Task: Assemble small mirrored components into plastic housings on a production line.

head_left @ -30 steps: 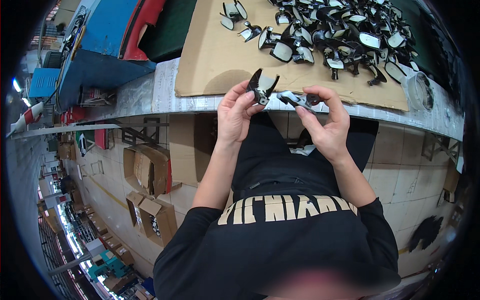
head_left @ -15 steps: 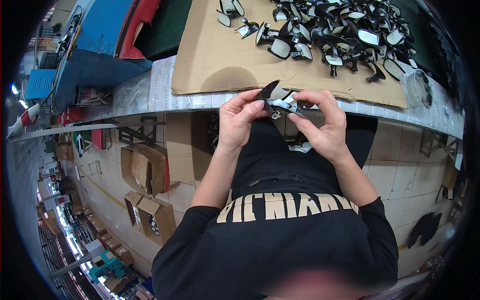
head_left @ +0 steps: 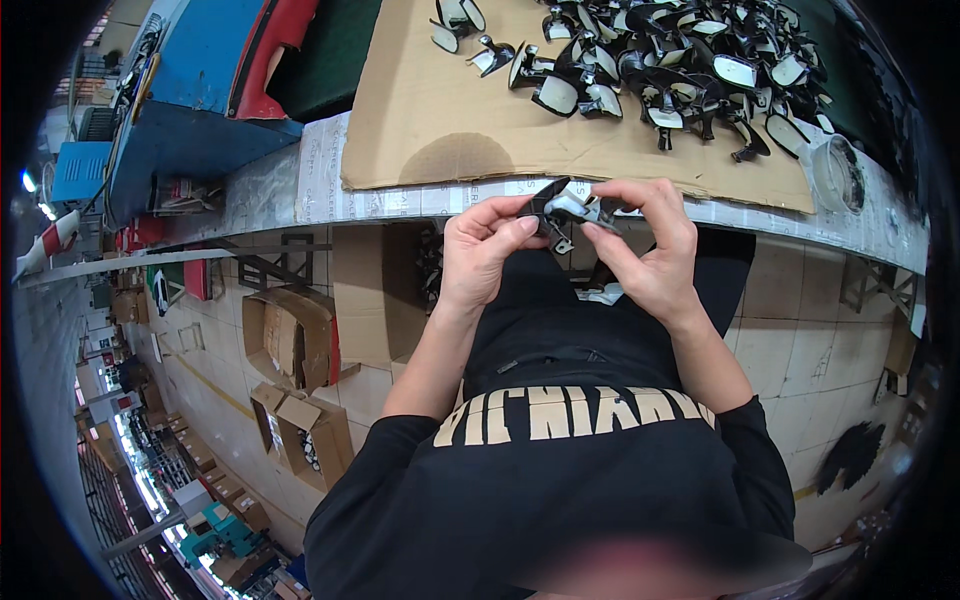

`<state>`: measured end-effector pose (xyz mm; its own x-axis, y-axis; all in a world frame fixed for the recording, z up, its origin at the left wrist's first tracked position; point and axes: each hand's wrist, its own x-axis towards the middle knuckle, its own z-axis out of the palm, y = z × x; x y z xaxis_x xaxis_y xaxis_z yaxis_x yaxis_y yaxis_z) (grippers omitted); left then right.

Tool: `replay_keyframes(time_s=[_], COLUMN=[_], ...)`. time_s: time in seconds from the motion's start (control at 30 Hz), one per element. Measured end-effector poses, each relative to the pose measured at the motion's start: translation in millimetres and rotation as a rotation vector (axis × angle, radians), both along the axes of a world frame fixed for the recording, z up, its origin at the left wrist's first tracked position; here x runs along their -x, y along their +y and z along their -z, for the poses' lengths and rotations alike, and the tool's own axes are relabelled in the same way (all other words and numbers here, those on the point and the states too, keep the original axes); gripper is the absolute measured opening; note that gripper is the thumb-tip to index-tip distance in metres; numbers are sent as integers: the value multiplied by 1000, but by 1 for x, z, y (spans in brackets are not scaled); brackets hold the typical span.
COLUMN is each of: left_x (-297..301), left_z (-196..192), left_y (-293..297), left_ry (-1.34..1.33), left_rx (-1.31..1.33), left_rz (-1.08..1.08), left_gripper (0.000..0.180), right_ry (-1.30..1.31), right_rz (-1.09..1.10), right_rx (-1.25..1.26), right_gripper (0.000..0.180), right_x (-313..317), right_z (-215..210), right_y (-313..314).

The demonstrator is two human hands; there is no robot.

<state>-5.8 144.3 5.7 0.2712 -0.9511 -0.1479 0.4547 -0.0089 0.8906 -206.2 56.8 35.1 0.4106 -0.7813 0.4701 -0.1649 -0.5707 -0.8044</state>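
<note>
A heap of glossy black parts with pale faces (head_left: 736, 70) crowded a cardboard sheet (head_left: 400, 110), a clear round container (head_left: 828, 178) beside its right corner, a blue machine (head_left: 190, 140) off left. At the bench's (head_left: 885, 222) near edge, forearms reaching forward, the left hand (head_left: 478, 250) pinched a black part (head_left: 544, 196), the right hand (head_left: 657, 250) a shiny piece (head_left: 572, 206); I couldn't tell whether these touched.

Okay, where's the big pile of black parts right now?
In the head view, the pile of black parts is at the top, right of centre, on the cardboard sheet, beyond the right hand.
</note>
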Motion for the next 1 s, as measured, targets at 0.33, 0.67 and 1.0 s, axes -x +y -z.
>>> replay_keyframes(time_s=[0.33, 0.67, 1.0], left_x=[2, 3, -48], left_z=[1, 1, -15], left_y=[5, 3, 26], left_ry=[-11, 74, -224], left_rx=[-57, -94, -229], left_rz=[-42, -65, -98], left_gripper=[22, 26, 23], right_ry=[-4, 53, 24], right_rz=[182, 188, 262], right_rx=[42, 154, -9], right_gripper=[34, 33, 32], right_x=[6, 3, 16], right_z=[3, 8, 23], right_y=[-5, 0, -17])
